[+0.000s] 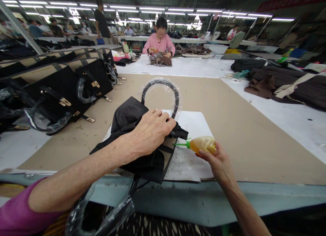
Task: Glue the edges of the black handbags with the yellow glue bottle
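Observation:
A black handbag [150, 166] lies in front of me at the table's near edge, its dark lining [127, 115] pulled out. My left hand [155, 127] is closed on the black lining, fingers curled over it. One plastic-wrapped handle [175, 96] arches up behind that hand; the other wrapped handle [127, 202] hangs over the edge towards my lap. In my right hand [219, 158] is a squeeze bottle [202, 145] of amber liquid, held on its side. Its green nozzle points left, close to the bag's open edge. A white sheet [191, 164] lies under the bag.
Several black handbags [58, 88] with gold clasps stand in rows at the left. Brown cardboard [229, 117] covers the table. Dark folded fabric [295, 83] is piled at the right. Across the table a co-worker in pink [160, 42] handles brown pieces [163, 59].

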`<state>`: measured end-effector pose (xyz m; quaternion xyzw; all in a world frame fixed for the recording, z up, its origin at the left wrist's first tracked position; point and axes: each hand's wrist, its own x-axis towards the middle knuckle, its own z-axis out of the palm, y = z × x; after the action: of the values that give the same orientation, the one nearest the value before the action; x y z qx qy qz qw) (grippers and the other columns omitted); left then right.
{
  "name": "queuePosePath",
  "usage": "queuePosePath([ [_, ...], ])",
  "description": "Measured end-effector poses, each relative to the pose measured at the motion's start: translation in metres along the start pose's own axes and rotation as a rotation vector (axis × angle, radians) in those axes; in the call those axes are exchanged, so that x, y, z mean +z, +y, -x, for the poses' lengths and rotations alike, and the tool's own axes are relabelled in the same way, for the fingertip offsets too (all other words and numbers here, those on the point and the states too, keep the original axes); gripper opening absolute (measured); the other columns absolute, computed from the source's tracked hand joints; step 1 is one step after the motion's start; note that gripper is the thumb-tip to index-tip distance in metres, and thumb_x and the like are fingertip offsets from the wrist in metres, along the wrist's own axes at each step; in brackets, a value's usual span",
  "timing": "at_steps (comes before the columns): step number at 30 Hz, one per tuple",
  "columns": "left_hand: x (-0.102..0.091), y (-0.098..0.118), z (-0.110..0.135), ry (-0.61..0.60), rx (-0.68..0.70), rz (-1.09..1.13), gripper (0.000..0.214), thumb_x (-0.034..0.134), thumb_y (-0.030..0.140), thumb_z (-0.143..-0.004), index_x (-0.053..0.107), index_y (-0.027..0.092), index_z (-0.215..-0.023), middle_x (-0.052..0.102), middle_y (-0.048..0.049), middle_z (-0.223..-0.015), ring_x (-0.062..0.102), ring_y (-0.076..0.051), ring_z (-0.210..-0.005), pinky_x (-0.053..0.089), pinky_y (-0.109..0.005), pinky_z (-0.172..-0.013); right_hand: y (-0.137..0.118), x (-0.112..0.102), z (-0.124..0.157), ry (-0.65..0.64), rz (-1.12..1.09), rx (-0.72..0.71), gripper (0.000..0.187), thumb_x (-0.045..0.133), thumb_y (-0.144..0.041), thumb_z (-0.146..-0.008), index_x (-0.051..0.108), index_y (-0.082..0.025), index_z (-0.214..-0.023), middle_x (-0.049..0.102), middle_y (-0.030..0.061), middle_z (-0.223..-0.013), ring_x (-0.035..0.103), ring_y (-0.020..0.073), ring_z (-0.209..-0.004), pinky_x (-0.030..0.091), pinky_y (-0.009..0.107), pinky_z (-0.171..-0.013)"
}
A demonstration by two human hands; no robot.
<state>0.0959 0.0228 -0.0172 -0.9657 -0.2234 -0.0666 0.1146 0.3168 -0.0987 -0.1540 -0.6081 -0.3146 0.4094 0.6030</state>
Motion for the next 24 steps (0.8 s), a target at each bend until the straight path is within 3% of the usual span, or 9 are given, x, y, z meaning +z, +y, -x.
queuePosePath([
  [8, 0.001, 0.006, 0.009, -0.014, 0.001, -0.017, 0.019, 0.049, 0.005, -0.071, 0.052, 0.015, -0.088, 0.056, -0.0066, -0.085, 0.051, -0.022, -0.08, 0.04, -0.035, -0.071, -0.001, -0.003, 0.01, -0.019, -0.071, 0.047, 0.06, 0.076, -0.027, -0.067, 0.045, -0.021, -0.118, 0.06, 0.0074, -0.104, 0.059, 0.0278, -0.093, 0.057, 0.037, -0.069],
  [24, 0.001, 0.017, 0.022, -0.021, -0.002, -0.045, 0.022, 0.045, 0.007, -0.075, 0.054, 0.013, -0.095, 0.057, -0.0098, -0.091, 0.051, -0.023, -0.083, 0.042, -0.037, -0.074, 0.005, -0.011, 0.015, -0.018, -0.13, 0.178, 0.052, 0.078, -0.028, -0.064, 0.05, -0.02, -0.107, 0.061, 0.0078, -0.102, 0.061, 0.0267, -0.086, 0.057, 0.033, -0.06],
])
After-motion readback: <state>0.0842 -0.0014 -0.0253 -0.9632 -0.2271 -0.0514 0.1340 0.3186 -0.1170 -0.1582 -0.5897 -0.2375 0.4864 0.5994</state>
